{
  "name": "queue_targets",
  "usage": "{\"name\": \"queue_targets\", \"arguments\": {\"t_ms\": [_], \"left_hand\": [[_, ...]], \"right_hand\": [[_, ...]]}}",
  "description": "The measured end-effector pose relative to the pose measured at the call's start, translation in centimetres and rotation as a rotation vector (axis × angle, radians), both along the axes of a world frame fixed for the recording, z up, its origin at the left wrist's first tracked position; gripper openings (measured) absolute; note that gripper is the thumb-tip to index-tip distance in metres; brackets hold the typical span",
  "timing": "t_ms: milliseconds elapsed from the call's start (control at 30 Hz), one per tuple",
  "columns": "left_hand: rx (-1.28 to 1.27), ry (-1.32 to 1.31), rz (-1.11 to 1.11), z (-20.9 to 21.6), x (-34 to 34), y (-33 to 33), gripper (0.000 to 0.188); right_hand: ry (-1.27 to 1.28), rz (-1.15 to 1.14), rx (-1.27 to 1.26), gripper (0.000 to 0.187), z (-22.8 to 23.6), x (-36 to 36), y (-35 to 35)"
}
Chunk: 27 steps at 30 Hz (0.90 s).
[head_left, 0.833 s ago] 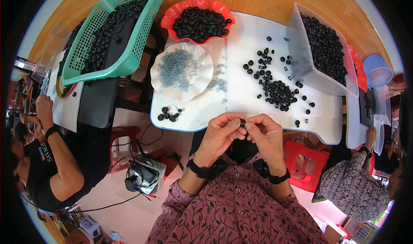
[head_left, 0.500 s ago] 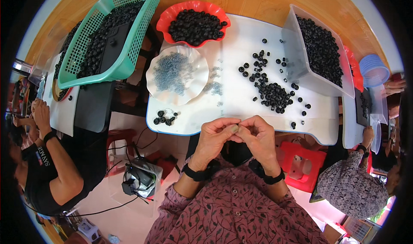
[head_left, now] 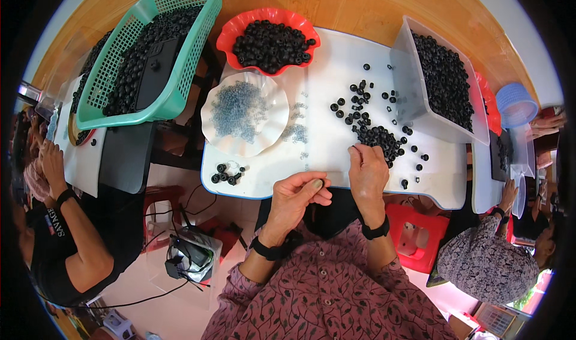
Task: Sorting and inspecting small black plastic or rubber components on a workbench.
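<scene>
Looks like a small workshop, going by the white table (head_left: 330,154) strewn with small black parts (head_left: 373,137), with similar ones heaped in a green basket (head_left: 195,46), a red bowl (head_left: 227,40) and a cloudy tub (head_left: 409,88), and tiny clear pieces (head_left: 240,115) on a white plate (head_left: 276,123). Also has people at neighbouring tables (head_left: 84,166) on both sides, plus a red plastic stool (head_left: 440,227)

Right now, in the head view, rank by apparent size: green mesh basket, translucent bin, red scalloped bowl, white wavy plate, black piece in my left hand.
1. Green mesh basket
2. Translucent bin
3. Red scalloped bowl and white wavy plate, too alike to rank
4. Held black piece
</scene>
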<state>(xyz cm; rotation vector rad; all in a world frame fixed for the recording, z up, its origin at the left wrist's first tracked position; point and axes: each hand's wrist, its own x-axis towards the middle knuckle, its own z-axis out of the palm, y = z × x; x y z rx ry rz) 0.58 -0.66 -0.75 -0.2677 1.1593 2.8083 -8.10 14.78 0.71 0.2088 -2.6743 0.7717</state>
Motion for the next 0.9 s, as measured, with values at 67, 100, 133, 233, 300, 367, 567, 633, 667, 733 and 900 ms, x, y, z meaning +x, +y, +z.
{"name": "queue_targets", "arguments": {"t_ms": [67,100,133,233,300,367,567,633,667,733,900], "left_hand": [[-0.005,0.010,0.007,0.0,0.0,-0.1,0.022],[-0.012,0.011,0.013,-0.1,0.0,-0.1,0.022],[-0.012,0.007,0.014,-0.2,0.0,-0.1,0.022],[0.001,-0.002,0.032,-0.1,0.0,-0.1,0.022],[0.004,-0.018,0.034,0.1,-0.1,-0.1,0.022],[0.025,-0.027,0.040,0.4,-0.2,0.0,0.022],[0.103,-0.037,0.053,0.7,-0.4,0.3,0.024],[0.112,-0.040,0.053,1.0,-0.5,0.5,0.024],[0.121,-0.028,0.048,1.1,-0.5,0.6,0.024],[0.127,-0.016,0.044,1.4,-0.6,0.8,0.024],[0.154,-0.009,0.042,1.5,-0.3,0.9,0.024]], "right_hand": [[-0.006,-0.002,0.036,0.011,0.1,0.0,-0.2],[-0.014,0.016,-0.001,0.010,0.0,0.0,-0.3],[-0.022,0.034,-0.038,0.009,-0.1,0.0,-0.3],[-0.014,0.074,-0.093,0.009,-0.2,0.2,-0.3],[-0.034,0.108,-0.194,0.009,-0.3,0.4,-0.1],[-0.055,0.141,-0.298,0.010,-0.4,0.6,0.2],[-0.574,0.238,-1.024,0.014,1.7,2.4,0.7],[-0.583,0.263,-1.120,0.022,2.2,2.8,0.7],[-0.584,0.263,-1.122,0.022,2.4,3.0,0.8],[-0.614,0.285,-1.167,0.027,2.7,3.3,0.8],[-0.633,0.356,-1.199,0.023,2.8,3.8,1.0]]}}
